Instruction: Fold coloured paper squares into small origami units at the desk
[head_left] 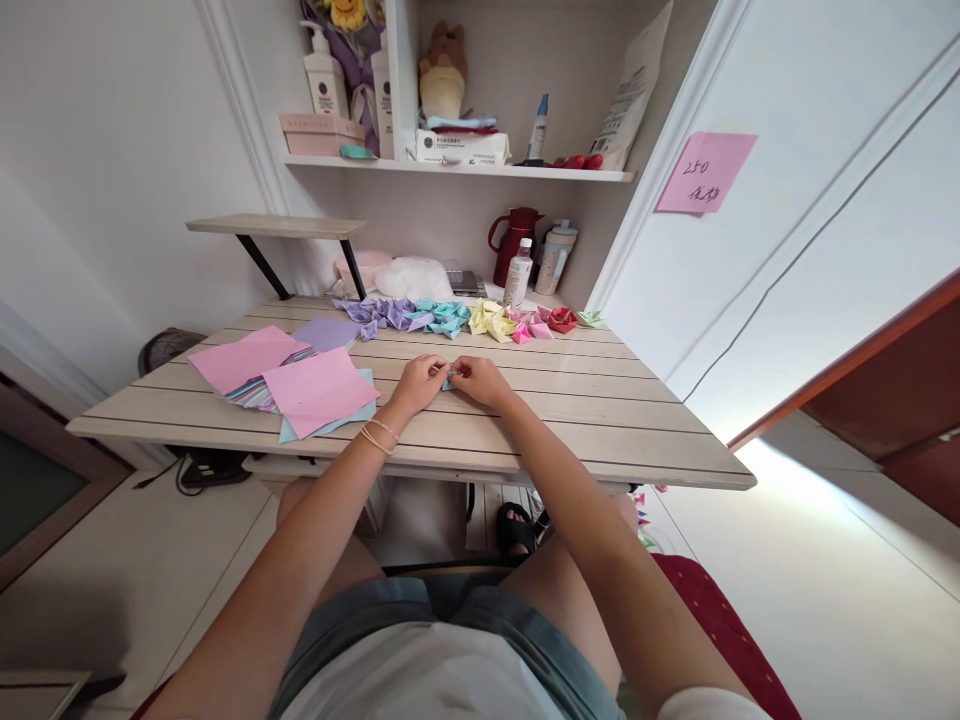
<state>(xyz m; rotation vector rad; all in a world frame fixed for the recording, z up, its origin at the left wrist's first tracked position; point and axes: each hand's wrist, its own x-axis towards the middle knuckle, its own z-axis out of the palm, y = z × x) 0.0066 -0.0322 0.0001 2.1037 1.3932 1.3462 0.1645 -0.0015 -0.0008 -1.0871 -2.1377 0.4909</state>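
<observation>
Between my two hands, at the middle of the table, is a small piece of folded blue paper [448, 384]. My left hand [421, 382], with two thin bracelets at the wrist, pinches it from the left. From the right, my right hand [480, 380] has its fingers closed on the same paper. Fingers cover most of it, so its exact folded shape is hidden. Beyond the hands runs a row of folded paper pieces: purple ones [386, 315], blue ones [448, 318], yellow ones [491, 320], pink ones [531, 325], a red one [562, 319] and a green one [591, 318].
Pink paper sheets [322, 390] lie over a stack of coloured paper [255, 392] on the left of the wooden table [600, 430]. A small raised shelf [277, 226] stands at the back left. A bottle [518, 275], a red jug [517, 245] and a tumbler [556, 258] stand behind.
</observation>
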